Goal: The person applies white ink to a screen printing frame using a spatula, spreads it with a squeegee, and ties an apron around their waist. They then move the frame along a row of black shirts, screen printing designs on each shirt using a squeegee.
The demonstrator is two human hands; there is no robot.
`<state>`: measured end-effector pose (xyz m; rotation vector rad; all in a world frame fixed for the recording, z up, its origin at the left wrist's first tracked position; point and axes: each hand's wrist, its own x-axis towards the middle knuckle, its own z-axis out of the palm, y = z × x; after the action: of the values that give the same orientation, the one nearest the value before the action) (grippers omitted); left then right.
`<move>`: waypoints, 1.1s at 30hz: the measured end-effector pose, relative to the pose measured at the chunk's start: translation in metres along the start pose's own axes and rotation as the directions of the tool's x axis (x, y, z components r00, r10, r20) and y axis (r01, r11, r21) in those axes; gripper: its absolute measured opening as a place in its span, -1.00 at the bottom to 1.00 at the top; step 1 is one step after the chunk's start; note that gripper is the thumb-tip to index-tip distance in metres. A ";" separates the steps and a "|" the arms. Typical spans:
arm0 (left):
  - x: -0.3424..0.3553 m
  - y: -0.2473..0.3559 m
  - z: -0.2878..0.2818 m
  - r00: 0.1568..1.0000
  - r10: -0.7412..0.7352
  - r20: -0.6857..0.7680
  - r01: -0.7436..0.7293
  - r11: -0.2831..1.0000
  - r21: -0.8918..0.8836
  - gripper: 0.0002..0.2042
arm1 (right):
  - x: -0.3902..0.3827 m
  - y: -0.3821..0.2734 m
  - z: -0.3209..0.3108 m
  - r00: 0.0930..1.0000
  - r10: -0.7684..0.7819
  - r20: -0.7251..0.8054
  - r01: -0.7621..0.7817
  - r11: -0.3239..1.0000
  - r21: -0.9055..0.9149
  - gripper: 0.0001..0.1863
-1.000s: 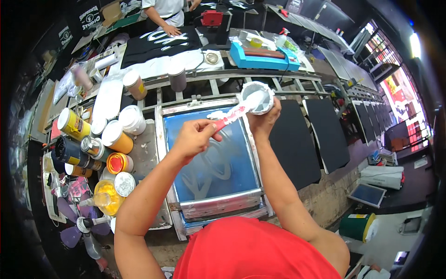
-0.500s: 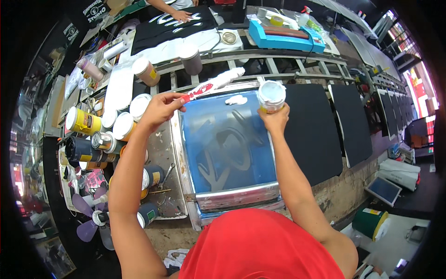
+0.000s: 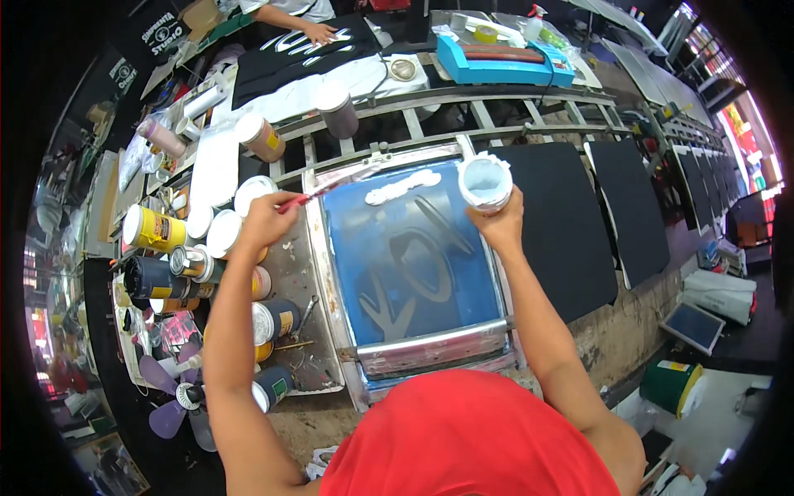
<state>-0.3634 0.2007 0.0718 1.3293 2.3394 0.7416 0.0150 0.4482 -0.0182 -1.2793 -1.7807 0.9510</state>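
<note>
A small white ink tub [image 3: 485, 183], open and smeared white inside, sits upright at the far right corner of a blue printing screen [image 3: 409, 273]. A red-handled spatula [image 3: 331, 187] slants across the far left corner, blade coated white.

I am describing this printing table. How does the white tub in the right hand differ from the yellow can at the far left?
The white plastic tub is held up by the right hand over the blue screen; the yellow can lies on its side on the table. The tub is open with white ink inside; the can has a white lid. Both are round ink containers.
</note>
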 end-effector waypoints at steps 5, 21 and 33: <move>-0.036 0.109 -0.111 0.994 0.092 0.061 -0.088 0.994 -0.061 -0.75 | -0.003 -0.013 0.020 0.889 -0.456 -0.043 0.437 0.873 -0.219 0.06; -0.104 0.310 -0.072 0.659 0.752 0.009 -0.511 0.439 0.739 -0.86 | 0.048 -0.195 -0.056 0.299 -0.895 -0.329 0.843 0.410 -0.348 0.03; -0.118 0.321 -0.075 0.695 0.682 -0.230 -0.699 0.715 0.008 -0.83 | 0.075 -0.252 -0.115 -0.029 -0.863 -0.504 0.879 0.219 -0.425 -0.12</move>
<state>-0.1253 0.2143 0.3277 2.2292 1.8688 1.2318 -0.0074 0.4791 0.2660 -0.0880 -1.4520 -0.3058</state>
